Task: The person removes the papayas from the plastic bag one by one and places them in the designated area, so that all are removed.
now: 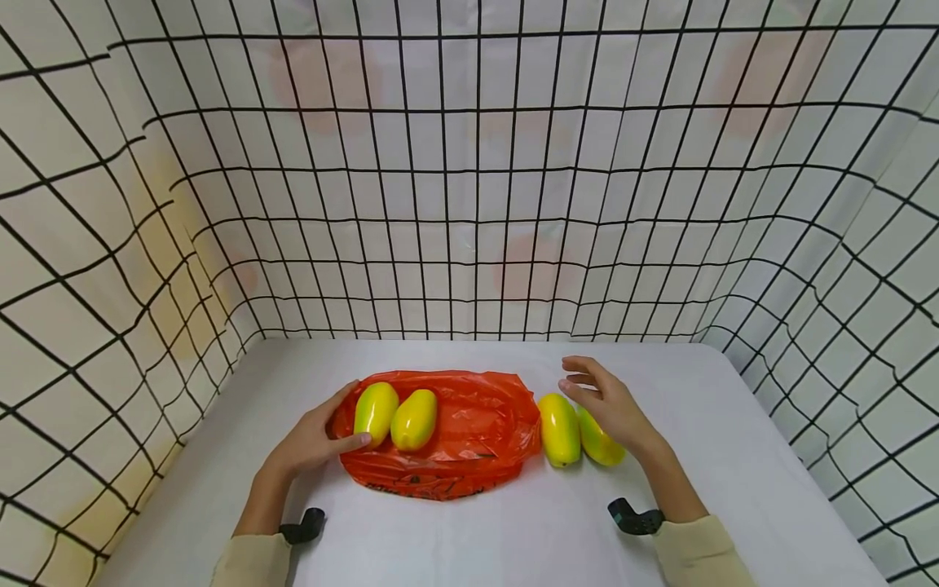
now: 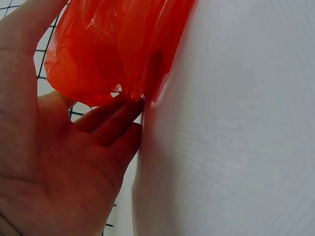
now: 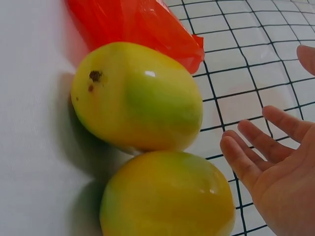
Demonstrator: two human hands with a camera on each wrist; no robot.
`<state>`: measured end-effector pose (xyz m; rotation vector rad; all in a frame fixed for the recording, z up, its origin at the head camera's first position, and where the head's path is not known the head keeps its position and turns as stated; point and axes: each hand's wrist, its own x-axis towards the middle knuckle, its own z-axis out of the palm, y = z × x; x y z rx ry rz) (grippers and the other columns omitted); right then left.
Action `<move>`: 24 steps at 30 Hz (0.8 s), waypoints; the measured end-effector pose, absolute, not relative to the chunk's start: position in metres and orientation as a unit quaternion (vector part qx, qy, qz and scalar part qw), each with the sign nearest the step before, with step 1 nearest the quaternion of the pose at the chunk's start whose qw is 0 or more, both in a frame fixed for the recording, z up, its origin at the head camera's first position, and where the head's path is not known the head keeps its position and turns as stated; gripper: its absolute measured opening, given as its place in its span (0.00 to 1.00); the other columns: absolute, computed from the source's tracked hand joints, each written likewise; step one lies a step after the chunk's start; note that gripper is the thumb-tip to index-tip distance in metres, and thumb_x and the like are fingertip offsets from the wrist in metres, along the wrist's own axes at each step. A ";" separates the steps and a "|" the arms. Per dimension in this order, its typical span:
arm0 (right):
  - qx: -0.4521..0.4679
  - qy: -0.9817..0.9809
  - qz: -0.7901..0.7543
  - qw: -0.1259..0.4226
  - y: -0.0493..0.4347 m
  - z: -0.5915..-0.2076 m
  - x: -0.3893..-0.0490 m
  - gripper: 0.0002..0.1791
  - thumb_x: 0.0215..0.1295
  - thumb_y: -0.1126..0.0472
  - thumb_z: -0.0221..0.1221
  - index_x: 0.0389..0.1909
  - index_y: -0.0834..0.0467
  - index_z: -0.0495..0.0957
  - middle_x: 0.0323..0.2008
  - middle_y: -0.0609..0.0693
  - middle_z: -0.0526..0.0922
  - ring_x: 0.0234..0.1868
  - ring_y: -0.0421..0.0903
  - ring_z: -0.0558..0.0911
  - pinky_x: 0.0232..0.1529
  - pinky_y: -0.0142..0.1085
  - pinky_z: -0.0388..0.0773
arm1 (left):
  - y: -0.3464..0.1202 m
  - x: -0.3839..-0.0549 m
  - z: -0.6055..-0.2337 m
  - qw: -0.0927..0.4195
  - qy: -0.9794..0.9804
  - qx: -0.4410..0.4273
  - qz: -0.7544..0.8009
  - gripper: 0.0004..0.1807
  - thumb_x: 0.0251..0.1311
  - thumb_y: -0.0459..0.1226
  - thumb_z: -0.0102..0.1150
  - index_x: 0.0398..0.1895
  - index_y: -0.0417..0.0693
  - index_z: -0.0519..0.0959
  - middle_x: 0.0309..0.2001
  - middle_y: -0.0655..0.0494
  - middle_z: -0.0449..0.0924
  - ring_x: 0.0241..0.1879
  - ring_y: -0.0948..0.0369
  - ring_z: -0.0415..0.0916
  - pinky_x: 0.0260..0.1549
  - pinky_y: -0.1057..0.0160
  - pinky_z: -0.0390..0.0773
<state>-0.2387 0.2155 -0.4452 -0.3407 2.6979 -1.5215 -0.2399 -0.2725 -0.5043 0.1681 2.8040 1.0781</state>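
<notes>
A red plastic bag [image 1: 477, 412] lies spread on the table, with two yellow-green papayas [image 1: 377, 414] on its left part. My left hand [image 1: 315, 436] rests against the bag's left end, thumb near the outer papaya. In the left wrist view its fingertips touch the red plastic low by the table, palm uncovered. Two more papayas [image 1: 560, 430] lie side by side just right of the bag; the right one is partly hidden by my right hand [image 1: 612, 403]. That hand hovers over them, fingers loosely extended and holding nothing. A dark spot marks one papaya's end [image 3: 96, 76] in the right wrist view.
A white table [image 1: 469, 542] carries everything. White walls [image 1: 469, 196] with a black grid close in the back and both sides. Each wrist wears a small black device [image 1: 304, 526].
</notes>
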 end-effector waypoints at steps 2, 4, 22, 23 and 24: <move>-0.111 0.863 -0.493 0.014 0.213 -0.445 -0.237 0.33 0.76 0.43 0.57 0.74 0.53 0.65 0.72 0.58 0.70 0.71 0.59 0.73 0.70 0.57 0.72 | -0.272 -0.240 -0.504 0.067 0.929 0.057 0.359 0.62 0.47 0.68 0.69 0.83 0.63 0.52 0.79 0.43 0.59 0.75 0.38 0.60 0.58 0.39 0.81; -0.112 0.860 -0.498 0.016 0.211 -0.444 -0.236 0.32 0.75 0.44 0.57 0.74 0.53 0.65 0.72 0.58 0.70 0.71 0.59 0.73 0.69 0.57 0.73 | -0.272 -0.240 -0.504 0.068 0.928 0.057 0.361 0.62 0.47 0.68 0.70 0.83 0.63 0.52 0.79 0.43 0.60 0.75 0.38 0.60 0.58 0.39 0.81; -0.125 0.845 -0.519 0.034 0.184 -0.443 -0.237 0.32 0.74 0.43 0.59 0.73 0.50 0.66 0.71 0.55 0.72 0.70 0.57 0.74 0.69 0.55 0.75 | -0.273 -0.240 -0.504 0.068 0.928 0.059 0.362 0.61 0.47 0.68 0.70 0.83 0.64 0.52 0.79 0.43 0.60 0.74 0.39 0.61 0.59 0.38 0.81; -0.124 0.844 -0.520 0.034 0.184 -0.443 -0.237 0.32 0.74 0.43 0.59 0.73 0.50 0.66 0.71 0.55 0.72 0.70 0.57 0.74 0.69 0.54 0.75 | -0.273 -0.240 -0.504 0.068 0.928 0.059 0.362 0.61 0.47 0.68 0.70 0.83 0.65 0.52 0.79 0.43 0.60 0.74 0.39 0.61 0.59 0.38 0.80; -0.125 0.844 -0.521 0.035 0.183 -0.443 -0.237 0.32 0.74 0.43 0.59 0.73 0.50 0.66 0.71 0.54 0.72 0.70 0.57 0.74 0.68 0.54 0.75 | -0.273 -0.240 -0.504 0.068 0.928 0.060 0.362 0.61 0.47 0.68 0.69 0.83 0.65 0.52 0.79 0.43 0.60 0.74 0.39 0.61 0.59 0.38 0.81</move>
